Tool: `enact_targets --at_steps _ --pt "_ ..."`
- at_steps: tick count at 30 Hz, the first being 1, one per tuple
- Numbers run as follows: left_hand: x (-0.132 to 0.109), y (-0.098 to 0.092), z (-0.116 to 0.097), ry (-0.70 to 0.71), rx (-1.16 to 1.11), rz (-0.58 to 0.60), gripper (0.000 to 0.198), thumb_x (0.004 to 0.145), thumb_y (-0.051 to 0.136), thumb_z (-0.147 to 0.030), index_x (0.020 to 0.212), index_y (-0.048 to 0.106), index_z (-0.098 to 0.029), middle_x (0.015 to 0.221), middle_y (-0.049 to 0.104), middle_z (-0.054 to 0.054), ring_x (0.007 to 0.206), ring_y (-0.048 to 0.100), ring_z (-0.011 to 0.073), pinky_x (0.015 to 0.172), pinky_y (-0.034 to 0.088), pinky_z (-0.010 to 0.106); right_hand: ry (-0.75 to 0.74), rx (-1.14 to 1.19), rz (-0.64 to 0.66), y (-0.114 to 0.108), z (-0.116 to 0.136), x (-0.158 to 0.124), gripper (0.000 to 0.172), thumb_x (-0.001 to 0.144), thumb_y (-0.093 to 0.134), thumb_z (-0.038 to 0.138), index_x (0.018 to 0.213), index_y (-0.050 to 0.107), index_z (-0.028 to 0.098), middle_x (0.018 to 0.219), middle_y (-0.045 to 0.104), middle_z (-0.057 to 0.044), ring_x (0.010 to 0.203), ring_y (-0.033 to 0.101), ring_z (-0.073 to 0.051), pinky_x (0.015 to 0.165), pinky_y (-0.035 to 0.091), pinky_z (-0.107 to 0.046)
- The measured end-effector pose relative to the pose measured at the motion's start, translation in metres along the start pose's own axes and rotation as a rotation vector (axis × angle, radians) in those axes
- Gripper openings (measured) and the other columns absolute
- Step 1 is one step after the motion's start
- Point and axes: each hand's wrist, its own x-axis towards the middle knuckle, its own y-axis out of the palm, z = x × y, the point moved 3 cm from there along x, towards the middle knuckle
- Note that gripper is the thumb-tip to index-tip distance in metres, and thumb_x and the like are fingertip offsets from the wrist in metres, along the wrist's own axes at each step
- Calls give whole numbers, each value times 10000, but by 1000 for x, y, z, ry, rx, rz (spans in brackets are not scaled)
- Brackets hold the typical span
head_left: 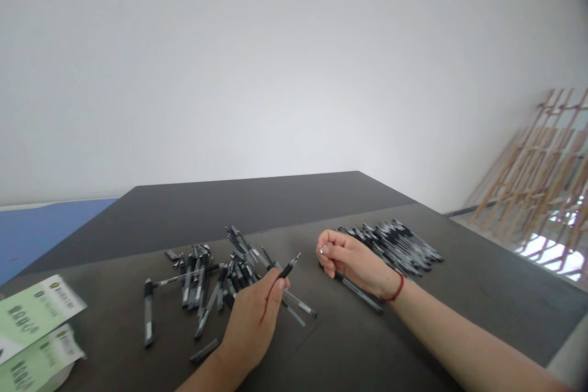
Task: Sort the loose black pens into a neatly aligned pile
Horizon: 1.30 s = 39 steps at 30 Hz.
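My left hand (252, 315) is closed around a black-gripped pen (289, 266), its bare tip pointing up and to the right. Across from it, my right hand (351, 259) pinches a small silvery piece (322, 250) between thumb and fingers; its exact kind is too small to make out. Beneath that hand lies a single clear-barrelled pen (361, 295). Behind and left of my left hand is a loose heap of pen parts (197, 278), with clear barrels and black grips. To the right, many pens (399, 245) lie side by side in a row.
Everything lies on a dark table (257, 205). Green and white printed packets (37, 318) sit at its left edge. A black pen cap (204, 350) is near the front. Wooden racks (542, 171) lean at the far right, and a white wall (275, 73) rises behind.
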Motion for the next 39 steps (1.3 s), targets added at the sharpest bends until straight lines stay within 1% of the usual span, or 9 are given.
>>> enact_targets --at_steps 2,5,8,14,19,23,29,34,39 --pt "1 -1 1 22 95 24 345 965 266 -358 823 544 -211 670 578 -10 627 573 158 589 372 238 2 19 -28 0 -4 -9 213 787 610 348 801 493 170 592 469 55 480 411 -67 475 361 -203" --pt "1 -1 4 48 221 61 307 963 296 -344 809 527 -213 712 607 -2 677 598 169 606 379 244 -10 -25 -33 5 -8 -8 231 786 627 359 820 522 156 621 521 46 473 428 -57 442 348 -186" --pt "1 -1 6 64 291 94 278 962 309 -330 831 526 -215 745 630 0 709 612 173 625 382 250 -11 -42 -35 8 -12 -7 244 791 622 373 837 529 152 674 569 24 502 464 -62 443 376 -182" --pt "1 1 6 95 347 126 255 961 318 -314 877 538 -214 756 644 0 708 622 173 623 378 251 -9 -72 -39 11 -20 -11 255 789 621 388 837 535 152 677 590 17 515 490 -69 453 407 -190" --pt "0 0 4 99 367 112 260 954 340 -313 825 541 -211 741 654 3 692 628 169 604 376 242 -49 -60 -73 8 -20 -11 253 799 614 392 848 539 156 695 593 15 517 490 -66 474 420 -195" --pt "0 1 3 103 383 113 268 953 340 -307 812 544 -206 744 662 10 684 631 163 594 376 236 -33 -76 -35 10 -22 -12 247 797 612 387 843 533 158 696 589 14 520 489 -70 478 422 -200" --pt "-1 3 2 123 433 140 254 950 344 -306 827 543 -208 767 667 17 710 631 171 616 379 247 -23 -321 -26 11 -29 -14 147 804 600 307 816 561 166 645 539 33 528 474 -80 489 407 -200" --pt "-2 3 -1 127 486 175 243 945 346 -294 839 550 -213 790 661 18 735 626 187 634 392 270 -112 -599 -4 9 -23 -17 92 823 584 255 789 592 170 638 520 30 577 467 -97 533 369 -209" --pt "-2 4 -2 155 530 181 228 938 361 -292 880 570 -220 812 664 21 764 626 192 657 409 273 -182 -829 66 10 -18 -19 205 887 503 258 710 565 176 662 550 15 627 490 -111 592 348 -224"
